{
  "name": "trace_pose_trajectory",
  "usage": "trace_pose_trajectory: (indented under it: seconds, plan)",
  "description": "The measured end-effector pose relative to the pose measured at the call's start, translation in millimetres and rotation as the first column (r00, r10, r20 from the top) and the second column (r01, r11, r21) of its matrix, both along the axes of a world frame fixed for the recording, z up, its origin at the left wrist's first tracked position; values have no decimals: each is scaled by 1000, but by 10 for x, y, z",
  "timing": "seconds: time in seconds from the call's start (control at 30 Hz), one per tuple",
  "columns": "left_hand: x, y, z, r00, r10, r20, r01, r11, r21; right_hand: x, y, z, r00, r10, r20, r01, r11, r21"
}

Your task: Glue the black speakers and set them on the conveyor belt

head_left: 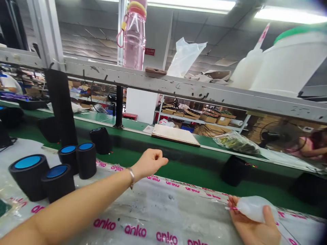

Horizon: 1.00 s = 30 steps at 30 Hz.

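Observation:
My left hand (150, 162), with a bracelet at the wrist, is raised over the near edge of the green conveyor belt (173, 166). Its fingers curl into a loose fist, and I see nothing in them. In my right hand (258, 228) lies a translucent white squeeze bottle (257, 207), tipped on its side. The bottle's thin nozzle points left, near my fingertips. Left of my forearm, several black cylinders with blue tops, one of them a front cylinder (57, 182), stand on the plastic-covered worktop (178, 211) printed "anko".
More black cylinders sit on the belt, including one cylinder (233, 170) at the right. Across the belt are a flat board (176, 135) and a plastic bag (237, 142). Overhead, a metal shelf (178, 87) carries a pink bottle (134, 39) and a white tub (291, 63). A person is at far right.

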State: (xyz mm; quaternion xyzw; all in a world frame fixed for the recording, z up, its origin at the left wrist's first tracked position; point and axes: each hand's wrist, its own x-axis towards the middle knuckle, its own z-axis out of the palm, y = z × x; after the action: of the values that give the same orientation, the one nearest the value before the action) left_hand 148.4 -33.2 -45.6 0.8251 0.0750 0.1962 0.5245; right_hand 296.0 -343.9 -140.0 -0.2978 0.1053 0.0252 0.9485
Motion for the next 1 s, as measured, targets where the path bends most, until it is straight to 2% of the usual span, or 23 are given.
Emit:
trace_pose_trajectory:
  seconds: [0.13, 0.3, 0.4, 0.5, 0.6, 0.7, 0.8, 0.9, 1.0]
  plan:
    - [787, -200, -333, 967, -124, -221, 171, 963, 207, 18, -57, -30, 999, 41, -25, -39, 996, 78]
    - [1792, -634, -699, 912, -207, -353, 344, 856, 386, 70, -25, -52, 990, 111, -86, -95, 981, 168]
    - [2360, -1029, -837, 906, -227, -356, 371, 831, 415, 76, -1, -52, 986, 136, -94, -117, 976, 183]
    - [2856, -1432, -913, 912, -235, -338, 363, 845, 392, 71, -23, -43, 984, 154, -88, -137, 976, 170]
    - [3210, -1760, -945, 913, -265, -311, 367, 867, 336, 73, -68, -51, 988, 144, -54, -134, 979, 156]
    - [3377, -1985, -950, 914, -289, -286, 367, 888, 277, 87, -86, -85, 988, 151, -23, -146, 978, 150]
    - [3362, -2105, -932, 923, -271, -275, 336, 914, 229, 101, -66, -117, 985, 173, -24, -167, 975, 147]
    - [3193, -2104, -907, 932, -234, -276, 291, 938, 187, 104, -35, -124, 981, 190, -41, -183, 973, 141]
    - [2889, -1939, -880, 937, -216, -274, 264, 953, 151, 109, -15, -111, 979, 201, -42, -195, 972, 129]
